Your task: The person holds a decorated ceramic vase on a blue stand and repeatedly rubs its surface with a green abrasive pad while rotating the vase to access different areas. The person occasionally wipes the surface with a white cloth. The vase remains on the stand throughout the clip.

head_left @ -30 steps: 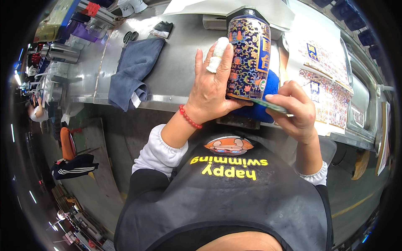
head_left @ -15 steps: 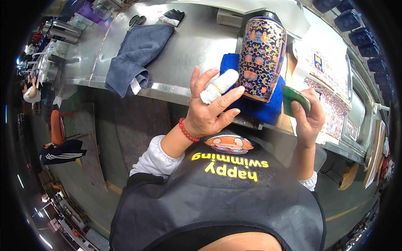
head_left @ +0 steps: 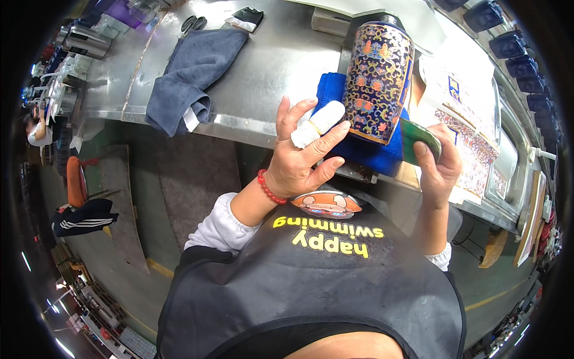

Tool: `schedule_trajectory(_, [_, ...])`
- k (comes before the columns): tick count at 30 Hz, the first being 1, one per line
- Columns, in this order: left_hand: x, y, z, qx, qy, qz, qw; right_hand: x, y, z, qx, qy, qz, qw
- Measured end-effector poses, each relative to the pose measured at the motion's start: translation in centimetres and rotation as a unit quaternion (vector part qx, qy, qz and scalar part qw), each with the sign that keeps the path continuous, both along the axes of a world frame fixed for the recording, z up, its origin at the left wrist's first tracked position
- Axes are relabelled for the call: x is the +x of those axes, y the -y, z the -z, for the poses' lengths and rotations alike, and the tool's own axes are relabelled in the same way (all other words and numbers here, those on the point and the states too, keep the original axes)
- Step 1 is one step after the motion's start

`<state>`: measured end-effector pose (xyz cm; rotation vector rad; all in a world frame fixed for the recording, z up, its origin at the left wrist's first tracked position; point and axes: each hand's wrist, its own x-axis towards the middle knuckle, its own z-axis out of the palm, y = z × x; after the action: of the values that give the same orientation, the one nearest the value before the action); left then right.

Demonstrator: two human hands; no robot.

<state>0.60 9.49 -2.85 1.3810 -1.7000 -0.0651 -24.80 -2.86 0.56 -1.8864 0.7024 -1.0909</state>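
Observation:
A dark blue vase (head_left: 378,81) with gold scrolls and orange flowers lies on a blue cloth (head_left: 371,157), its neck pointing away from me. My left hand (head_left: 302,149) is at the vase's near left end, fingers spread. One of its fingers wears a white fabric wrap (head_left: 326,118), and another fingertip is at the vase's bottom edge; whether it touches I cannot tell. Between thumb and fingers, my right hand (head_left: 441,164) grips a thin green scraper (head_left: 414,139), held upright close to the vase's right side.
Printed pattern sheets (head_left: 457,113) lie right of the vase, beside a metal basin (head_left: 508,164). A grey-blue towel (head_left: 194,75) hangs over the front edge of the steel table (head_left: 281,54), with scissors (head_left: 193,25) behind it. Blue containers (head_left: 521,60) line the far right.
The vase sits slightly farther right in the picture and looks turned a little. Both hands keep nearly the same pose, and the scraper stays in my right hand.

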Motion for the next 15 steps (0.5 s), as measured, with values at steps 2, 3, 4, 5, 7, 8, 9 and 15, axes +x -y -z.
schedule_trajectory(2, [0.03,0.06,-0.01,0.001,0.005,0.0,1.0,0.25,0.03,0.06,-0.006,-0.002,-0.005,1.0])
schedule_trajectory(3, [0.11,0.09,-0.08,-0.006,0.015,0.003,1.0,0.37,0.02,0.05,-0.002,-0.006,-0.007,1.0])
schedule_trajectory(4, [0.2,0.15,-0.16,-0.01,0.023,0.005,1.0,0.5,0.0,0.03,0.003,-0.006,-0.011,1.0])
schedule_trajectory(5, [0.29,0.2,-0.25,-0.015,0.028,0.008,0.999,0.6,-0.05,-0.01,0.006,-0.003,-0.015,1.0])
schedule_trajectory(7, [0.43,0.39,-0.38,-0.021,0.033,0.014,0.999,0.81,-0.11,-0.08,-0.003,-0.012,-0.013,1.0])
schedule_trajectory(8, [0.52,0.43,-0.45,-0.02,0.038,0.017,0.999,0.87,-0.15,-0.15,-0.002,-0.023,-0.011,1.0])
schedule_trajectory(9, [0.59,0.45,-0.5,-0.023,0.034,0.022,0.999,0.91,-0.17,-0.21,-0.005,-0.016,-0.011,1.0])
schedule_trajectory(15, [0.31,0.68,-0.57,-0.007,-0.006,0.007,1.0,1.1,-0.23,-0.41,0.018,-0.002,-0.009,1.0])
